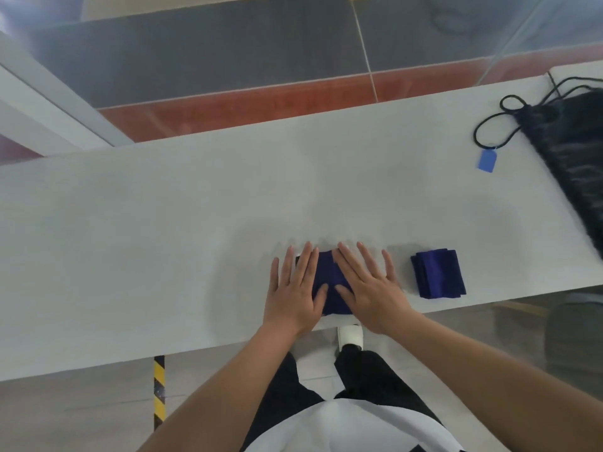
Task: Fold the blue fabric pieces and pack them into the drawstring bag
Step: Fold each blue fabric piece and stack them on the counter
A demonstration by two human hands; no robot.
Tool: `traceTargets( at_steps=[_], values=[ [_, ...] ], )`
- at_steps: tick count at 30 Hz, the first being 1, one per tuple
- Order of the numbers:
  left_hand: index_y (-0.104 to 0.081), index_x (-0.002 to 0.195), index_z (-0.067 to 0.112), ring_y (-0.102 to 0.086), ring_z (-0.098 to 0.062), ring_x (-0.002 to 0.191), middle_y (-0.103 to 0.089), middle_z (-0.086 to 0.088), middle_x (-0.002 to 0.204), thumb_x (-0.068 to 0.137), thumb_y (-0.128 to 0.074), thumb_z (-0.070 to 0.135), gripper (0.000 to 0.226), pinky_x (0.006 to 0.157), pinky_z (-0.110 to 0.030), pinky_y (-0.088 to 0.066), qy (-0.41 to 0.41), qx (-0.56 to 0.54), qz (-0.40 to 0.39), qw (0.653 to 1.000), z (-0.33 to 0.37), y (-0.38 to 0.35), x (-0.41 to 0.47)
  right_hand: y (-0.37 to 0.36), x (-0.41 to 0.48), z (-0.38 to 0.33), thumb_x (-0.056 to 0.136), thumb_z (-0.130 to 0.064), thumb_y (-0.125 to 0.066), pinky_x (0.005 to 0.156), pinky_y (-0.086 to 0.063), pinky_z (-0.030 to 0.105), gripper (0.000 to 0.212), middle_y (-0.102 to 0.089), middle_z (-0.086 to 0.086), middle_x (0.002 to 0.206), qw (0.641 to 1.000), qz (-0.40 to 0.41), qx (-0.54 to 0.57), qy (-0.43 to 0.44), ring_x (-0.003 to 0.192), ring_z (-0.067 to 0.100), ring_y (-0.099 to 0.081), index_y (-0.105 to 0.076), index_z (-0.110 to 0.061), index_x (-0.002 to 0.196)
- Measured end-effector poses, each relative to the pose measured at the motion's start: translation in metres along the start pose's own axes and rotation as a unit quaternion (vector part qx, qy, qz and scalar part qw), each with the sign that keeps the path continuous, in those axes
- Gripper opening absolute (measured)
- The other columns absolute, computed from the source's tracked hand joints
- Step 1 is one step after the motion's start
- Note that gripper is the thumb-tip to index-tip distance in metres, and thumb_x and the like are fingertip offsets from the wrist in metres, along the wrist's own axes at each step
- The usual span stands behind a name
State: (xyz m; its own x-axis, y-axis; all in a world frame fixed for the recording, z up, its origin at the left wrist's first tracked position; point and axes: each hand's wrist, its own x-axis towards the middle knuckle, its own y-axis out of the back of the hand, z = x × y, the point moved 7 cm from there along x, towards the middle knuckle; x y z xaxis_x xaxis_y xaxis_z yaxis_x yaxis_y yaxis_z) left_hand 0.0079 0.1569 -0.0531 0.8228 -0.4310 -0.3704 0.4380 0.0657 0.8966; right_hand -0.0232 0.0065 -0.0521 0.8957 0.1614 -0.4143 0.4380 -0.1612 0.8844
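**Hands and cloth.** The left hand (pixel 293 288) and right hand (pixel 365 285) lie side by side, fingers straight and spread, pressing on a dark blue fabric piece (pixel 326 270) near the front edge of the desk (pixel 163 223). The grip of each hand is wide and encloses nothing; the palms only bear down on the cloth. The piece beneath them appears to be folded into a compact rectangle, so the step in hand is judged to be flattening the fold.

**Other items.** To the right, apart from the hands, a second blue piece (pixel 439 274) lies folded in layers on the desk. Well apart, at the far right of the view, the dark drawstring bag (pixel 567 141) lies flat. Its black cord is looped beside it and carries a blue tag (pixel 487 160).

**Progress, as judged.** Folding is done for one piece and nearly done for the other. Packing is not yet begun, since both pieces lie outside the bag. Whether the bag's mouth is open cannot be told.
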Motion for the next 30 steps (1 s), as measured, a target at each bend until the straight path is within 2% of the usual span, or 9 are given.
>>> traceTargets(
  at_steps=[4,8,12,15,18,21,23,25,30],
  values=[
    [0.014,0.159,0.023,0.023,-0.022,0.152,0.026,0.008,0.164,0.1,-0.014,0.054,0.073,0.123,-0.048,0.014,0.002,-0.002,-0.006,1.0,-0.002,-0.005,0.005,-0.002,0.002,0.0,0.103,-0.053,-0.007,0.122,0.012,0.055,0.065,0.036,-0.015,0.158,1.0,-0.012,0.012,-0.004,0.151,0.019,0.028,0.035,-0.032,0.148],
    [0.023,0.156,0.024,0.028,-0.026,0.151,0.033,0.007,0.161,0.102,-0.013,0.054,0.071,0.123,-0.049,0.015,0.011,0.025,-0.046,0.999,0.002,-0.002,0.004,0.001,0.0,-0.003,0.103,-0.053,-0.008,0.122,0.01,0.057,0.066,0.033,-0.012,0.16,1.0,-0.024,0.015,0.001,0.151,0.022,0.028,0.04,-0.031,0.144],
    [0.012,0.158,0.029,0.022,-0.028,0.153,0.034,0.008,0.16,0.102,-0.028,0.057,0.074,0.123,-0.047,0.007,0.007,-0.008,-0.064,0.998,0.005,0.018,0.002,0.032,-0.007,-0.007,0.102,-0.055,-0.028,0.123,0.01,0.055,0.072,0.018,-0.008,0.168,1.0,-0.009,0.014,0.007,0.153,0.023,0.025,0.009,-0.032,0.159],
    [-0.01,0.159,0.03,-0.002,-0.026,0.154,0.005,-0.001,0.169,0.094,-0.06,0.046,0.084,0.122,-0.047,-0.012,0.069,-0.19,0.051,0.978,0.0,0.047,-0.01,0.08,-0.028,0.018,0.098,-0.05,-0.049,0.125,0.0,0.049,0.069,0.0,-0.007,0.17,0.986,0.086,0.141,-0.021,0.156,0.02,0.007,-0.018,-0.034,0.158],
    [-0.021,0.156,0.023,-0.031,-0.026,0.144,-0.024,-0.007,0.16,0.089,-0.073,0.026,0.085,0.104,-0.034,-0.044,0.22,-0.403,0.079,0.885,-0.01,0.046,-0.02,0.102,-0.064,0.093,0.092,-0.033,-0.067,0.117,-0.029,0.046,0.056,-0.039,-0.001,0.158,0.897,0.208,0.343,-0.188,0.146,0.023,-0.031,-0.047,-0.027,0.144],
    [-0.023,0.155,0.021,-0.051,-0.028,0.128,-0.039,-0.009,0.151,0.087,-0.077,0.022,0.087,0.063,-0.021,-0.047,0.311,-0.537,0.035,0.783,-0.005,0.024,-0.022,0.077,-0.096,0.149,0.092,-0.026,-0.069,0.093,-0.042,0.037,0.058,-0.048,0.006,0.147,0.774,0.185,0.509,-0.329,0.127,0.023,-0.047,-0.047,-0.02,0.145],
    [-0.031,0.15,0.019,-0.06,-0.028,0.115,-0.052,-0.009,0.141,0.086,-0.078,0.017,0.08,0.056,-0.024,-0.051,0.315,-0.549,0.032,0.774,-0.002,0.016,-0.016,0.052,-0.103,0.159,0.092,-0.026,-0.07,0.088,-0.04,0.036,0.063,-0.052,0.009,0.141,0.731,0.113,0.568,-0.362,0.117,0.025,-0.053,-0.043,-0.015,0.148],
    [-0.042,0.141,0.017,-0.064,-0.024,0.103,-0.06,-0.006,0.129,0.084,-0.079,0.011,0.068,0.05,-0.024,-0.054,0.315,-0.534,0.042,0.783,0.0,0.012,-0.009,0.034,-0.098,0.16,0.091,-0.027,-0.071,0.085,-0.042,0.035,0.064,-0.06,0.012,0.134,0.718,0.078,0.587,-0.367,0.11,0.026,-0.06,-0.045,-0.01,0.147],
    [-0.051,0.132,0.017,-0.066,-0.029,0.104,-0.063,-0.008,0.125,0.075,-0.084,0.013,0.066,0.079,-0.048,-0.061,0.314,-0.476,0.046,0.82,0.006,0.009,0.003,0.02,-0.08,0.16,0.087,-0.024,-0.076,0.09,-0.054,0.043,0.053,-0.068,0.012,0.119,0.716,0.103,0.574,-0.383,0.101,0.029,-0.066,-0.056,-0.004,0.132]
  ],
)
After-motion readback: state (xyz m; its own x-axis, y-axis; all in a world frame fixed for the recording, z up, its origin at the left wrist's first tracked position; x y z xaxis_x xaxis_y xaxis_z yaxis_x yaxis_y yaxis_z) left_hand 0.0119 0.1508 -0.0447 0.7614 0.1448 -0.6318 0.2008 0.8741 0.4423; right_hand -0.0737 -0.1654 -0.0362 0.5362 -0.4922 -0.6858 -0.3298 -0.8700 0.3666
